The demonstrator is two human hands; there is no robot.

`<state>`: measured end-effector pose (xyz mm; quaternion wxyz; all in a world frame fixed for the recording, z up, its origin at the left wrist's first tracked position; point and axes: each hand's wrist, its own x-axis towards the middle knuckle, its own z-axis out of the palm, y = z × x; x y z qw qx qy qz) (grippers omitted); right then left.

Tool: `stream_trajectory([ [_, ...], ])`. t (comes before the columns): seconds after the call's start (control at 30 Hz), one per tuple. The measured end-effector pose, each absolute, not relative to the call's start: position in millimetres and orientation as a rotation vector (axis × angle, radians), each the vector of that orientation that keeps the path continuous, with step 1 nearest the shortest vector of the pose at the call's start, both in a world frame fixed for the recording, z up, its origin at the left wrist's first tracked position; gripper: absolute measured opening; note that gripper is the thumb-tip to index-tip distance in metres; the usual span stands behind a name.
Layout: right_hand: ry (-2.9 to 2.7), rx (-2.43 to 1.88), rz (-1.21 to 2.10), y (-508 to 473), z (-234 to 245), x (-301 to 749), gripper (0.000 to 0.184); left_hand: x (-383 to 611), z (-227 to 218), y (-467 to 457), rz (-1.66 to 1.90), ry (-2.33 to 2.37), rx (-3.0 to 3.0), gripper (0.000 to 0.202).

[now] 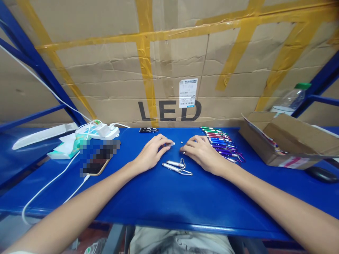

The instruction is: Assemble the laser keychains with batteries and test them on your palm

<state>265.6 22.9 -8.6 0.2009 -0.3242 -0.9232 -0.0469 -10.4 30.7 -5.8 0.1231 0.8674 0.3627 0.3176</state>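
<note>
My left hand (151, 154) has its thumb and fingers closed round a small whitish, clear-looking piece (172, 144) that juts past the fingertips. Opposite it, my right hand (203, 153) is curled with its fingertips together low over the table; whatever they pinch is too small to name. Between the hands lies a tiny round silver piece (182, 142). Just in front of them rest two silver keychain flashlights (172, 167) with carabiner clips. A row of similar flashlights (221, 141) in green, red, blue and purple lies beside my right hand, partly hidden by it.
Several black flashlights (148, 130) lie at the table's back edge. To the left are a phone (102, 160) on a charging cable, a power strip (111, 132) and a tissue pack (63, 150). An open cardboard box (275, 155), a black mouse (321, 174) and a bottle (291, 98) stand right.
</note>
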Motion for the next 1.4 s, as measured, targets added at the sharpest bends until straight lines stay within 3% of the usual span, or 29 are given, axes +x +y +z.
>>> stream_trajectory([
  [0.17, -2.596, -0.926, -0.086, 25, -10, 268, 0.028, -4, -1, 23, 0.958, 0.954, 2.473, 0.017],
  [0.53, -2.572, -0.974, -0.031, 24, -13, 268, 0.02, -3, -4, 22, 0.914, 0.926, 2.572, 0.018],
  [1.07, -2.141, -0.866, 0.506, 13, -4, 260, 0.006, -4, -3, 21, 0.912, 0.915, 2.581, 0.019],
  [1.4, -2.162, -0.685, 0.269, -1, 6, 258, 0.004, -2, 0, 16, 0.98, 0.863, 2.6, 0.015],
])
